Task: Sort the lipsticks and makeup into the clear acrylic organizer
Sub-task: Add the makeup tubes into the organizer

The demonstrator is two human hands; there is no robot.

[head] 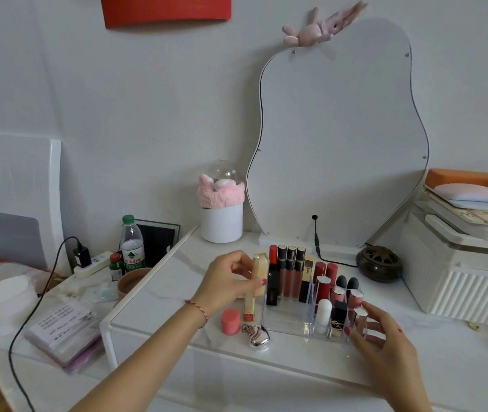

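The clear acrylic organizer (288, 321) stands on the white marble tabletop with several lipsticks and lip glosses upright in it. My left hand (229, 282) holds a cream and gold tube (260, 273) upright just left of the organizer's back row. My right hand (381, 337) grips the organizer's front right corner, thumb on its front wall. Left of the organizer, a slim gold lipstick box (249, 307) lies on the table with a round pink jar (230, 321) and a silver heart-shaped case (258, 336) in front of it.
A wavy mirror (337, 138) leans at the back, with a white cup holding a pink headband (221, 215) to its left. A dark round burner (379, 263) and a white ribbed box (459, 263) sit at the right. Lower left: a water bottle (132, 243), power strip and black cable.
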